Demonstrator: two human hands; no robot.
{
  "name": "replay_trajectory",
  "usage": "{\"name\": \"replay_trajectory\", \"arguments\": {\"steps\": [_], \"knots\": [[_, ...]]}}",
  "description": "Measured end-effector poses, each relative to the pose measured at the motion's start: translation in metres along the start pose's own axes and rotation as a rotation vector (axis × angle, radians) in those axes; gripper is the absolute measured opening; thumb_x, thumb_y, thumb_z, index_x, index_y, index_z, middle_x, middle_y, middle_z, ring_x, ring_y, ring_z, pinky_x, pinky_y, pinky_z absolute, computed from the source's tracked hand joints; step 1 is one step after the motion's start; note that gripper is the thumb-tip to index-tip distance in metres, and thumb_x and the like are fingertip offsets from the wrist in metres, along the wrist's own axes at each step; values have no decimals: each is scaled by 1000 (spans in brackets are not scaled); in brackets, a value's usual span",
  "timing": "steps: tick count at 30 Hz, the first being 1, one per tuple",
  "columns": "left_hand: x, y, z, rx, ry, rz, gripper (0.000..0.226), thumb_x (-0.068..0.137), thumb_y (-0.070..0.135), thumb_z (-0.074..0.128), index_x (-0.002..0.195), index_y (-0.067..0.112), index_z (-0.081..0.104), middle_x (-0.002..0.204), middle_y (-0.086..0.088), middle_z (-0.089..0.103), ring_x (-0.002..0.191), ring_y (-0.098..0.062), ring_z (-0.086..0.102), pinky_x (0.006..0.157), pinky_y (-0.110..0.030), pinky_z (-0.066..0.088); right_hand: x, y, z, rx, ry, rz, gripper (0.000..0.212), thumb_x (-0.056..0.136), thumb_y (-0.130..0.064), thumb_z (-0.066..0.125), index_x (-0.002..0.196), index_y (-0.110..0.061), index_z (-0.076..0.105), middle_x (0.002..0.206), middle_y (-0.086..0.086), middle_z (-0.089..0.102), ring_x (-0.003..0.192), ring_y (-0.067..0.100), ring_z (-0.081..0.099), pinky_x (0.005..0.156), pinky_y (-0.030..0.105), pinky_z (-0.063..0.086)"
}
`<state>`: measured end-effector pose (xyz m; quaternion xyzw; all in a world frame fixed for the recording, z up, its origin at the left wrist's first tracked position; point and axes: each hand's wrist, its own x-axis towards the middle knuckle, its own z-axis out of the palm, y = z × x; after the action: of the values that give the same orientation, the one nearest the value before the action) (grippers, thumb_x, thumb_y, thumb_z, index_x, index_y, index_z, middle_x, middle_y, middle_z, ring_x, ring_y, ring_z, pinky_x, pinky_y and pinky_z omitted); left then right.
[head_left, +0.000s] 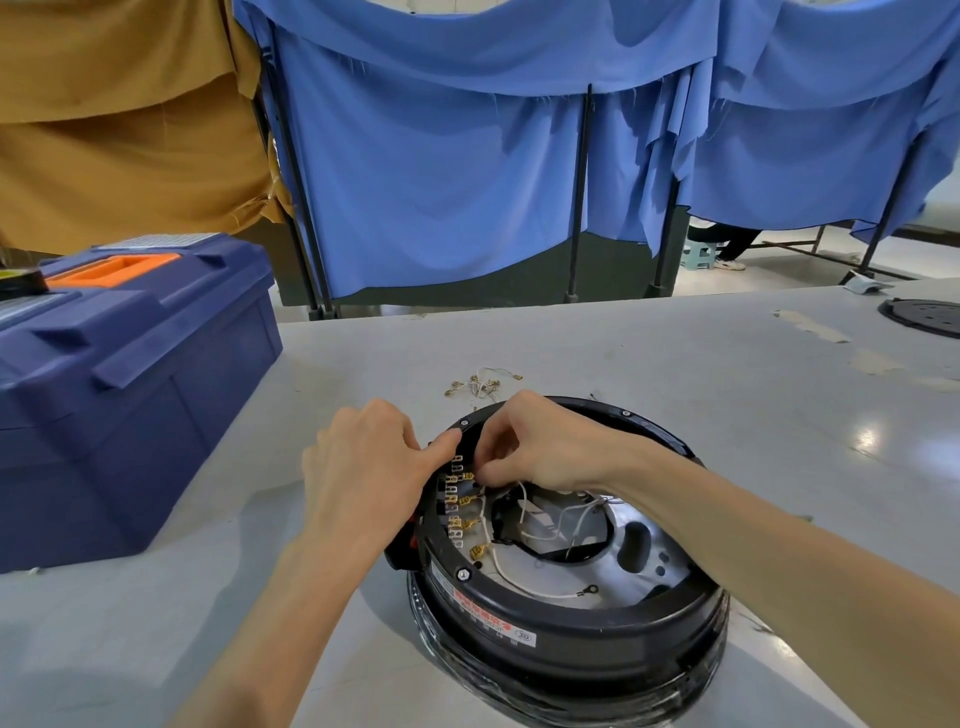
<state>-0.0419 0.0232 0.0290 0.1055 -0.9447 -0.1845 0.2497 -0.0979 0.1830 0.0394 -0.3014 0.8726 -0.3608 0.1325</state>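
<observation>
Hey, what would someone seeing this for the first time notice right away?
The upturned round black appliance at the middle of the grey table, wiring exposed, draws the eye first. The left hand grips its rim while the right hand pinches a brass terminal inside it. A blue toolbox sits to the left.

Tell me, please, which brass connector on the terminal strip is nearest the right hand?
The topmost brass connector, beneath the right hand; the other three sit lower along the strip.
</observation>
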Motion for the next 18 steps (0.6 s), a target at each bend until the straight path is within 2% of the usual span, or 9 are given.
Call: {"name": "replay_trajectory", "arguments": {"steps": [3,10,13,15,18], "knots": [[0,0,0,54,-1,50,54,83,61,58,57,14,61,60,-2,59,64,-28,57,54,-30,38,0,-1,0,-2,-7,2,7,82,-4,68,82,-1,74,68,8,62,57,13,48,53,24,38],[4,-6,2,125,-24,168,55,89,61,47,61,15,58,62,0,60,67,-26,58,52,-28,32,0,-2,0,21,-12,18,6,82,-6,70,82,-3,75,73,17,66,63,16,52,61,29,42],[5,-8,5,112,-45,169,55,90,60,46,62,14,58,63,-1,59,68,-26,58,49,-27,28,0,-1,0,36,-13,35,5,82,-5,71,80,-6,75,63,2,62,56,10,50,55,21,40],[6,-9,6,59,-66,161,56,91,57,48,60,12,57,61,-2,58,67,-26,57,50,-28,31,0,-2,0,52,-15,43,5,82,-4,71,78,-6,74,52,-9,59,46,2,47,48,13,36],[6,-11,9,-17,-80,163,57,91,53,51,58,6,55,58,-8,58,62,-26,56,49,-29,35,0,-1,-1,78,-19,53,6,82,-1,71,78,-5,74,43,-14,55,39,-1,45,43,8,33]]}}
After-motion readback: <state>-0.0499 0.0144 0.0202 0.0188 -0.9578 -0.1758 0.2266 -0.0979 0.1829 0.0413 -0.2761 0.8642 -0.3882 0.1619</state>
